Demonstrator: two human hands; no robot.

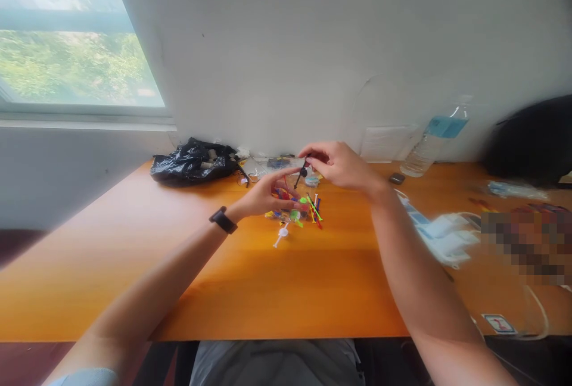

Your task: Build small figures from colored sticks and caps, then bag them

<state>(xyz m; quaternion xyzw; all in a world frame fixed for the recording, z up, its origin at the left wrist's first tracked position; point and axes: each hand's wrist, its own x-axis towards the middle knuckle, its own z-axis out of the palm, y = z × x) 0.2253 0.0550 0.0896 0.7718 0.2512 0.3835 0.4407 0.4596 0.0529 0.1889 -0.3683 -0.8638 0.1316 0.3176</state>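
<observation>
My right hand (342, 164) pinches the upper end of a thin black plastic stick with a round black disc (302, 172) on it. My left hand (270, 195), with a dark band on its wrist, reaches in from the left. Its index finger is stretched out close to the disc and its thumb is apart below; whether it touches the stick, I cannot tell. Under the hands lies a pile of small colourful plastic pieces (295, 215), partly hidden by my left hand. Green, red and white sticks (315, 209) stick out at its right. A white stick with a round disc (283, 232) lies in front.
A crumpled black plastic bag (192, 162) sits at the back left. Towards the back right stand a clear bottle with a blue label (435, 136) and a small dark object (397, 178). White plugs and cables (447, 237) lie right of my forearm, near a small card (499, 323).
</observation>
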